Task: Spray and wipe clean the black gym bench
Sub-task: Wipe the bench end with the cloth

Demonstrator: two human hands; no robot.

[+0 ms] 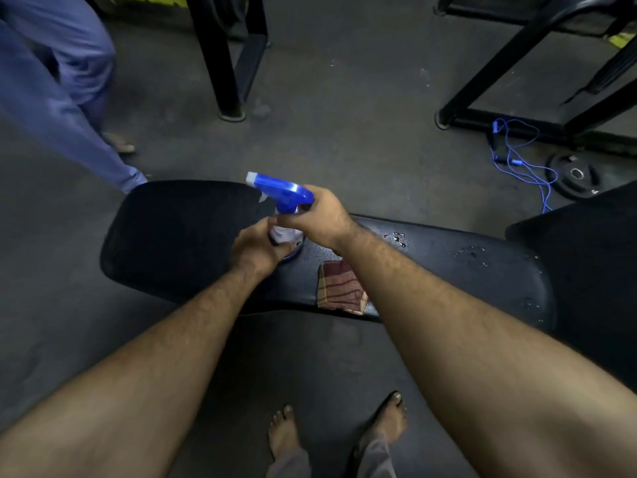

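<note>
Above bench, upright spray bottle, nozzle leftward

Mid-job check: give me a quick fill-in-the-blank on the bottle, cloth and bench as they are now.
1. The spray bottle has a ____ trigger head.
2. The right hand holds the bottle's head; the left hand holds its ____.
3. The striped cloth lies on the ____.
4. Droplets sit on the bench toward the person's ____ side.

Missing: blue; body; bench; right
</note>
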